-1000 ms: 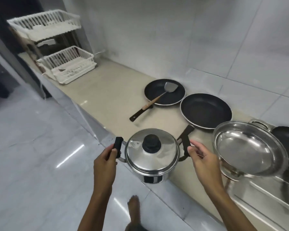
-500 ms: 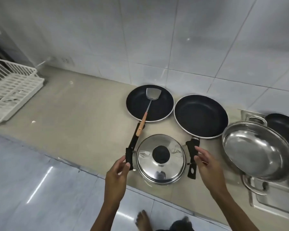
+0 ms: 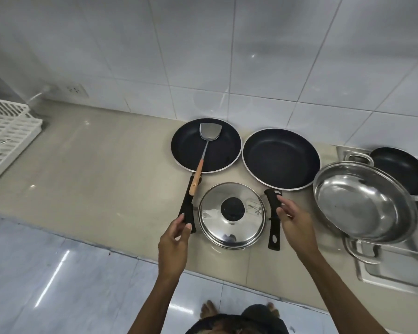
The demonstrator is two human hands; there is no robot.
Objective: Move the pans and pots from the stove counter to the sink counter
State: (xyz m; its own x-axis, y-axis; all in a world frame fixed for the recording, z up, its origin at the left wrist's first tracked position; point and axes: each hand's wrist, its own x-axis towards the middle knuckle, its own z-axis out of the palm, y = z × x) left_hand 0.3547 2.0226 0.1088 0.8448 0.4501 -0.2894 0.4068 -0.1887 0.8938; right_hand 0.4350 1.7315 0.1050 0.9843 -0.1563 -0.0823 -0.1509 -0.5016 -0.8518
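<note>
A steel pot with a lid and black knob (image 3: 232, 214) stands on the beige counter (image 3: 101, 179), just in front of two black frying pans. My left hand (image 3: 176, 237) pinches the pot's black left side handle (image 3: 190, 219). My right hand (image 3: 297, 225) is at the pot's right side with its fingers apart, the tips touching a black handle (image 3: 273, 213) there. The left frying pan (image 3: 217, 150) holds a steel spatula with a wooden grip (image 3: 204, 153). The right frying pan (image 3: 280, 157) is empty.
A wide steel pan (image 3: 362, 203) rests half over the sink (image 3: 396, 268) at the right, with another black pan (image 3: 401, 169) behind it. A white dish rack (image 3: 5, 143) stands at the far left. The counter's front edge drops to a tiled floor.
The pot went from being held over the counter's edge to standing on the counter in front of the pans. My right fingers have loosened. The view swung to face the wall.
</note>
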